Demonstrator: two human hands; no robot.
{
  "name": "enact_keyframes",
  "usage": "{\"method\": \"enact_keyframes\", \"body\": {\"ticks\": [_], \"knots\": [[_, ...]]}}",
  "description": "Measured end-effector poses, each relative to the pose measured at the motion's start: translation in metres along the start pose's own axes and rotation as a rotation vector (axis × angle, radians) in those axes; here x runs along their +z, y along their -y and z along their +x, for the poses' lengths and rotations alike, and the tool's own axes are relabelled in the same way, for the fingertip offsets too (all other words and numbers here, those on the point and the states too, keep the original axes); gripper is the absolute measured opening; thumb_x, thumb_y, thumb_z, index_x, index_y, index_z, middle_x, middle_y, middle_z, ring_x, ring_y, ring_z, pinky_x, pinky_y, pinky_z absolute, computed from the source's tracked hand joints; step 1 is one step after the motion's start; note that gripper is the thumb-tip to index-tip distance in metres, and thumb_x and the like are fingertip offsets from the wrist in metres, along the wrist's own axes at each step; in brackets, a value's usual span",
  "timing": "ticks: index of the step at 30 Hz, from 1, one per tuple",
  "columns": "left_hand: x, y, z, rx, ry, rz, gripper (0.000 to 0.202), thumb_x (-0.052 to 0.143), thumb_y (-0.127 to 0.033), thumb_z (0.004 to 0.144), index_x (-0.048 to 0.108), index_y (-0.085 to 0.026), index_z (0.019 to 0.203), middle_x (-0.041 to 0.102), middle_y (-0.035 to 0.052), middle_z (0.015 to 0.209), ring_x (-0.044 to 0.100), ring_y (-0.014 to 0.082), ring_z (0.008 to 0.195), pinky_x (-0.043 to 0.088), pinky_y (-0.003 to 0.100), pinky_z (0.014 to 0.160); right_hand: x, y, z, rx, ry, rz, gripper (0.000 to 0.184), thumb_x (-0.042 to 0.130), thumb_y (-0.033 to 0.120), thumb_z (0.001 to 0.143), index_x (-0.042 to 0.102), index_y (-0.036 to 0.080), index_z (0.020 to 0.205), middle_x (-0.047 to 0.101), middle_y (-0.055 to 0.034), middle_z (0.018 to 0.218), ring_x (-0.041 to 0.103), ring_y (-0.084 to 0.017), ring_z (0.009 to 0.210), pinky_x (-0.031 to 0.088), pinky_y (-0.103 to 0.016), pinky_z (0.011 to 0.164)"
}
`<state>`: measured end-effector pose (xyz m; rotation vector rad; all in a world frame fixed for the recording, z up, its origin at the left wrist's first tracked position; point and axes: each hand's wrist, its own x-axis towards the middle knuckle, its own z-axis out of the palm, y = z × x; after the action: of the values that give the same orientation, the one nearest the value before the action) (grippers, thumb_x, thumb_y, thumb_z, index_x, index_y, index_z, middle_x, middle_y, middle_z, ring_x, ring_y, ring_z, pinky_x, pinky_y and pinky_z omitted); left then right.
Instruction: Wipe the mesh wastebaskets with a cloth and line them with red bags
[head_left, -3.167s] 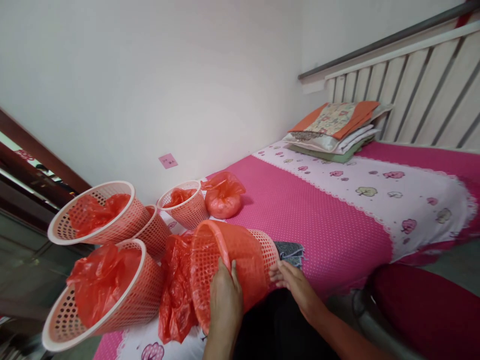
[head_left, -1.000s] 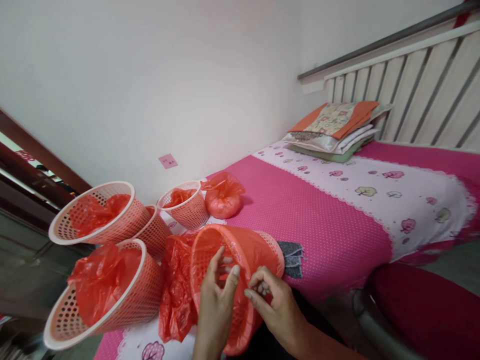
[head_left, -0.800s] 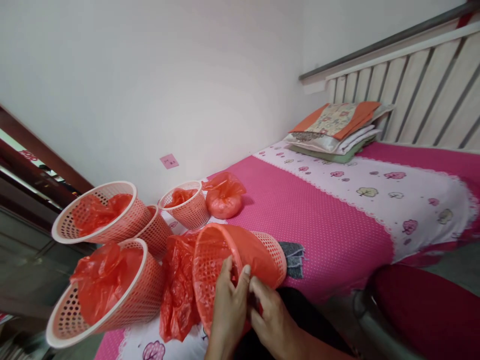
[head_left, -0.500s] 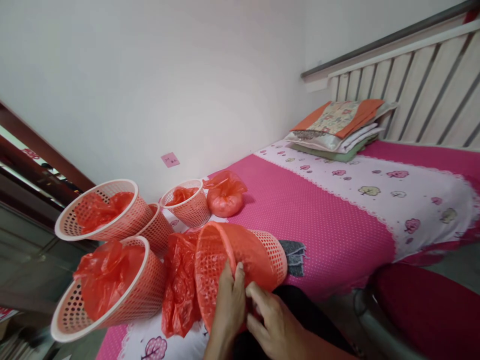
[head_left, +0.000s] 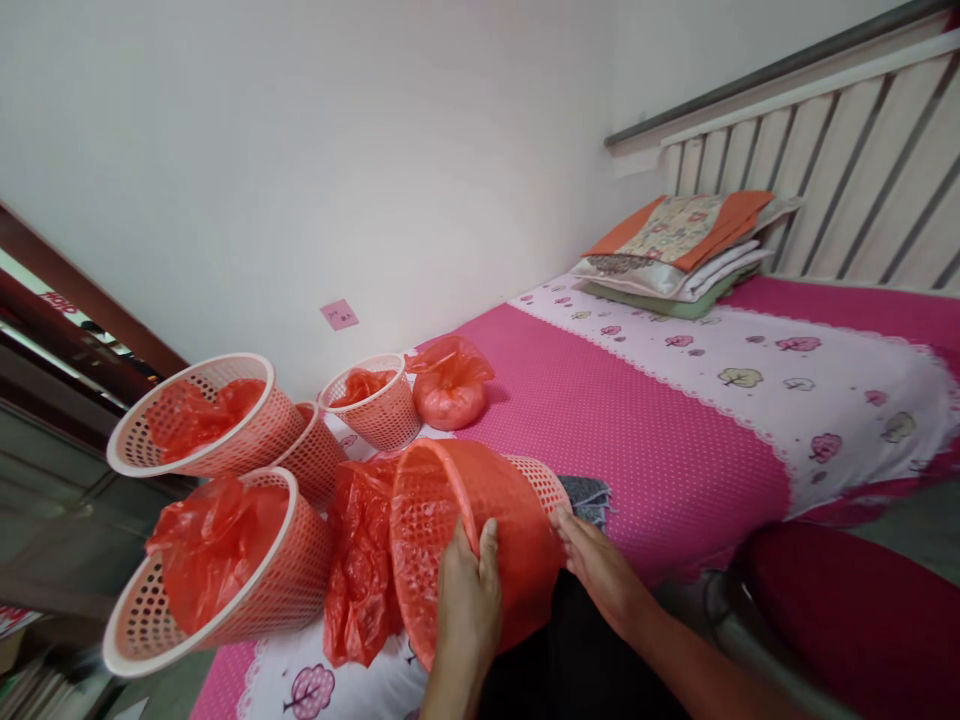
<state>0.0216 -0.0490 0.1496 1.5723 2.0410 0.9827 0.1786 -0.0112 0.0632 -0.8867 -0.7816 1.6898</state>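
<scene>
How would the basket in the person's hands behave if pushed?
The basket is probably light, being riddled with holes. Its round, tapered body, tipped sideways, would likely roll if released. The red plastic bag folded over its rim looks thin and glossy, so perhaps slippery.

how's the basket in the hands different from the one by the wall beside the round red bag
The held basket is tipped on its side; the wall basket stands mouth up. The held basket has a red liner spread over its rim and outer wall; the wall basket's crumpled bag sits inside, leaving its pale rim bare. Both are perforated.
</scene>
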Motion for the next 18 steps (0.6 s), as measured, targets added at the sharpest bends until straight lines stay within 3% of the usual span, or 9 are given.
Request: {"method": "enact_keyframes", "body": {"ticks": [4,8,14,18], "knots": [[0.002,0.003,-0.001,-0.008,0.013,0.009,0.062,0.034,-0.062,0.095,0.065,-0.011,0.106,0.076,0.0256,0.101,0.073,0.0385,0.097,0.053,0.050,0.087,0.014,0.007,0.002,-0.021,0.092,0.193,0.041,0.087,0.058,0.074,0.072,0.022,0.085,0.075,-0.0040,0.085,0.067,-0.023,0.082,0.051,-0.039,0.084],[0.003,0.005,-0.005,0.016,0.007,-0.024,0.056,0.036,-0.059,0.098,0.067,-0.013,0.106,0.077,0.0208,0.100,0.073,0.0340,0.095,0.054,0.044,0.086,0.009,0.010,0.013,-0.025,0.048,0.286,0.040,0.096,0.047,0.066,0.069,0.020,0.078,0.070,0.0018,0.074,0.061,-0.015,0.067,0.049,-0.032,0.074],[0.007,0.004,-0.009,0.011,0.014,-0.016,0.055,0.040,-0.060,0.098,0.070,-0.014,0.097,0.074,0.0141,0.082,0.070,0.0290,0.078,0.051,0.038,0.073,0.000,0.007,0.014,-0.044,-0.017,0.287,0.040,0.095,0.048,0.066,0.068,0.020,0.076,0.064,0.0044,0.067,0.055,-0.012,0.060,0.044,-0.027,0.063],[0.007,0.004,-0.011,0.004,0.064,-0.054,0.056,0.042,-0.062,0.098,0.070,-0.014,0.096,0.073,0.0128,0.080,0.069,0.0278,0.078,0.049,0.035,0.071,0.002,0.018,0.011,-0.049,-0.007,0.295,0.040,0.088,0.056,0.074,0.073,0.022,0.087,0.071,-0.0011,0.079,0.063,-0.018,0.070,0.047,-0.032,0.068]]}}
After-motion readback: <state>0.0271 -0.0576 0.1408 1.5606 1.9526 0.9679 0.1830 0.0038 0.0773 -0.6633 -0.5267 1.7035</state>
